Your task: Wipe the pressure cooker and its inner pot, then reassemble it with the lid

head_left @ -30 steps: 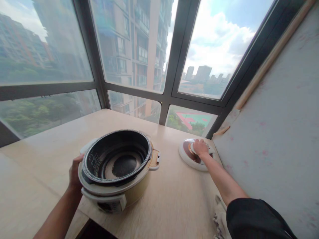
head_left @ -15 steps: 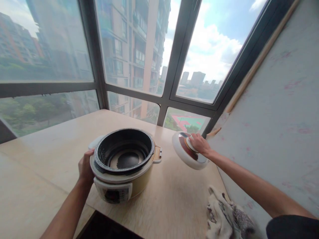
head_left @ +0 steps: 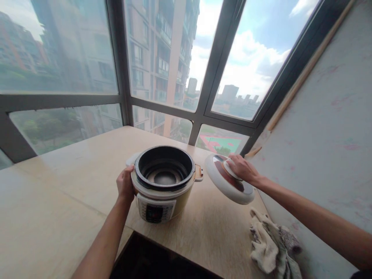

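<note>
A cream electric pressure cooker (head_left: pixel 162 203) stands uncovered on the pale countertop, its control panel towards me. Inside it sits a dark inner pot (head_left: pixel 164 170), with nothing seen in it. My left hand (head_left: pixel 125 184) is closed around the cooker's left side, at the handle; part of the fingers is hidden. My right hand (head_left: pixel 242 168) grips the knob of the white round lid (head_left: pixel 215 174). The lid hangs tilted in the air, right of the cooker and apart from it.
A crumpled cloth (head_left: pixel 264 244) lies on the counter at the lower right, beside the patterned wall (head_left: pixel 325 162). A black flat panel (head_left: pixel 157 257) is set in the counter's (head_left: pixel 64 178) front. Windows with dark frames (head_left: pixel 162 110) rise behind the counter.
My view has shifted, so the cooker appears farther right. The lid shows larger and nearer the cooker's right handle, still in my right hand. My left hand stays on the cooker.
</note>
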{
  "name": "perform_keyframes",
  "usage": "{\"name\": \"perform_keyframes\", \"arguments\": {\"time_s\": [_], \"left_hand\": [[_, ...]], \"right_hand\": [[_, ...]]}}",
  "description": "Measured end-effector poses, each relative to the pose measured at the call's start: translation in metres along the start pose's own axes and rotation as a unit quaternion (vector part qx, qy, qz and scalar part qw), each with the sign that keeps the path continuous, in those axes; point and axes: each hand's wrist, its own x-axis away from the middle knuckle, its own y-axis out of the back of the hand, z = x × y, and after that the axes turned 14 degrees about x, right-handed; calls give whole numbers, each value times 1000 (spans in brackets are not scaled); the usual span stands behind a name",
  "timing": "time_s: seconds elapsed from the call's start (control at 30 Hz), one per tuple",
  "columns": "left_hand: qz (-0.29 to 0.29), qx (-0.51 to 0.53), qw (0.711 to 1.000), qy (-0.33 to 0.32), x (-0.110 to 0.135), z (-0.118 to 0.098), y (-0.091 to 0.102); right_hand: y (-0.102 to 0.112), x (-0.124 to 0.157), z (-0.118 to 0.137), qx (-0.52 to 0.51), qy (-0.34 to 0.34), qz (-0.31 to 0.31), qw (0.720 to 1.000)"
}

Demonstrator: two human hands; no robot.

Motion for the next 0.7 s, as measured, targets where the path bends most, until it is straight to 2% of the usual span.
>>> {"name": "perform_keyframes", "arguments": {"time_s": [0.1,0.2,0.4,0.53,0.7], "left_hand": [[-2,37,998,44,-1,1,1],[3,63,997,52,-2,1,1],[8,72,996,59,-2,1,1],[20,73,996,51,-4,7,4],[25,71,996,45,-6,12,6]], "right_hand": [[-1,3,-2,0,-2,-18,1000],[5,3,-10,-10,-2,-39,999],[42,-10,-20,-33,-22,-103,994],[72,-20,-7,-72,-9,-162,984],[112,-29,28,-97,43,-179,978]]}}
